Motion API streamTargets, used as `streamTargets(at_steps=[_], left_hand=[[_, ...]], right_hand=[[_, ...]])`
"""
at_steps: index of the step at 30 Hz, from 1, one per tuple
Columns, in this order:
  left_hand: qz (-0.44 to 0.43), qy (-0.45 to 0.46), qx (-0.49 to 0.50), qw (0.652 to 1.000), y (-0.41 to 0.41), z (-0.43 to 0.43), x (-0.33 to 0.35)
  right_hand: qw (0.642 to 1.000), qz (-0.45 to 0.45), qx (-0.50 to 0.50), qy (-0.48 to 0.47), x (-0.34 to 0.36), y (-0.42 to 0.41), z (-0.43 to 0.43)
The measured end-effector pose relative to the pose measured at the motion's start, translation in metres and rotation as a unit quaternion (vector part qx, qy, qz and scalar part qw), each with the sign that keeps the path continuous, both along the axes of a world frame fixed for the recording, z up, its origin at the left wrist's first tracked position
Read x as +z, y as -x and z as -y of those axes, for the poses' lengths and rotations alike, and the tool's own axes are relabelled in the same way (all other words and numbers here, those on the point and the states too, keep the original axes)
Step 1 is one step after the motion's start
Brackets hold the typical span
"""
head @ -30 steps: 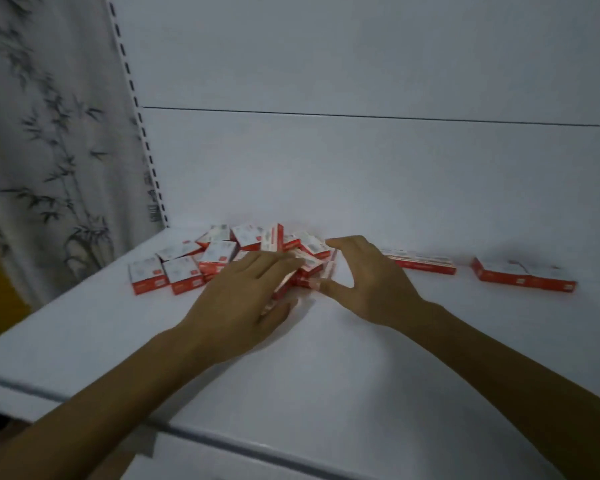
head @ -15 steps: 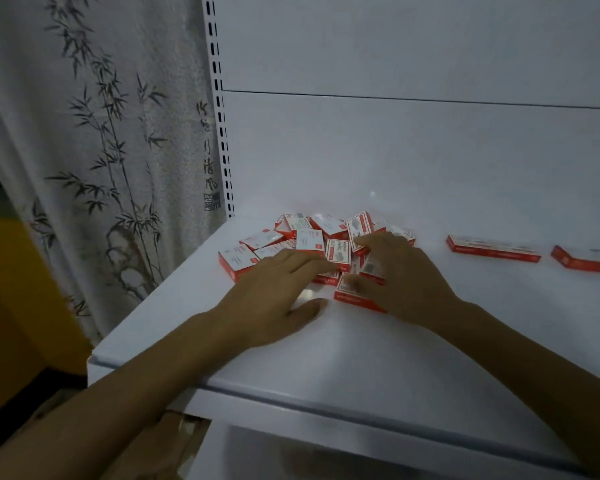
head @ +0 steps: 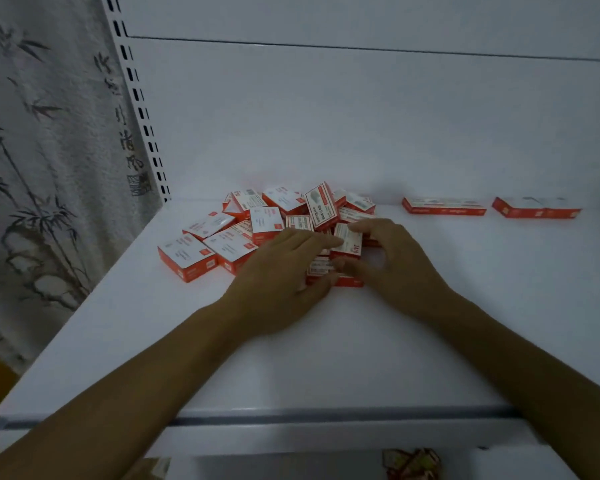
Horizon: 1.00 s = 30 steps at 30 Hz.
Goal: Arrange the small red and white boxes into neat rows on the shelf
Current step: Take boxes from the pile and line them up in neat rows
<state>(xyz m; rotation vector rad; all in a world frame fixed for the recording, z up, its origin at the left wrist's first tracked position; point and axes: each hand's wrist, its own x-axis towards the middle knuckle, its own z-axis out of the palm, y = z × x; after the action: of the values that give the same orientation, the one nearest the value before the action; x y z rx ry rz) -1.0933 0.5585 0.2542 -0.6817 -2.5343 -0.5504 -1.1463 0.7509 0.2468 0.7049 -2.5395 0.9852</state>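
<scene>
Two hands at the box heap (head: 257,220): right hand (head: 392,263) fingers (head: 362,227) pinch one box (head: 347,241); left hand (head: 278,271) fingers (head: 321,240) lie straight, touching it

Head view, down onto near shelf (head: 326,358)

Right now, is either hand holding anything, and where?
Right hand pinches one small box, thumb on its near edge, fingers on its far edge.

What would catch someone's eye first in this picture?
A jumbled heap of small red and white boxes sits back left on the shelf. At its near edge the right hand pinches one box while the left hand rests flat beside. Two long boxes lie apart at right.
</scene>
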Motion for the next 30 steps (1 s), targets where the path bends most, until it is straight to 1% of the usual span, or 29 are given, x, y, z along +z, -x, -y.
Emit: streamTargets(at_steps=[5, 8, 11, 14, 16, 17, 19, 22, 25, 27, 28, 30], left_hand=[[-0.028, -0.001, -0.013, 1.000, 0.001, -0.002, -0.002], [-0.035, 0.016, -0.011, 0.999, 0.002, -0.001, -0.001], [-0.038, 0.042, -0.005, 0.998, 0.003, 0.001, -0.002], [-0.065, 0.029, 0.010, 0.997, 0.002, 0.004, 0.001], [-0.076, -0.012, 0.036, 0.996, 0.002, 0.005, 0.004], [-0.067, -0.050, 0.043, 0.996, 0.003, 0.005, 0.007], [-0.015, -0.156, 0.034, 0.987, 0.002, 0.005, 0.013], [0.070, -0.300, 0.001, 0.951, 0.001, 0.005, 0.021], [0.120, -0.379, -0.004, 0.918, 0.000, 0.003, 0.025], [0.154, -0.433, -0.014, 0.888, -0.001, 0.001, 0.027], [0.166, -0.448, -0.017, 0.878, -0.002, 0.000, 0.028], [0.183, -0.457, -0.013, 0.871, -0.002, 0.000, 0.029]], right_hand=[[0.999, -0.037, -0.012, 0.002, 0.005, -0.005, 0.000], [0.999, -0.031, 0.010, 0.012, 0.006, -0.009, 0.001], [0.999, -0.011, 0.040, 0.001, 0.007, -0.010, 0.000], [0.998, -0.011, 0.061, -0.008, 0.008, -0.009, -0.002], [0.997, -0.018, 0.072, 0.000, 0.008, -0.009, -0.002], [0.997, -0.025, 0.067, 0.003, 0.008, -0.009, -0.002], [0.998, -0.038, 0.036, 0.016, 0.009, -0.009, -0.001], [0.999, -0.029, 0.003, 0.045, 0.015, -0.010, -0.001], [0.998, -0.026, 0.005, 0.059, 0.018, -0.013, 0.001], [0.997, -0.042, 0.014, 0.055, 0.017, -0.015, 0.004], [0.997, -0.056, 0.015, 0.050, 0.017, -0.015, 0.005], [0.996, -0.086, 0.015, 0.035, 0.016, -0.015, 0.006]])
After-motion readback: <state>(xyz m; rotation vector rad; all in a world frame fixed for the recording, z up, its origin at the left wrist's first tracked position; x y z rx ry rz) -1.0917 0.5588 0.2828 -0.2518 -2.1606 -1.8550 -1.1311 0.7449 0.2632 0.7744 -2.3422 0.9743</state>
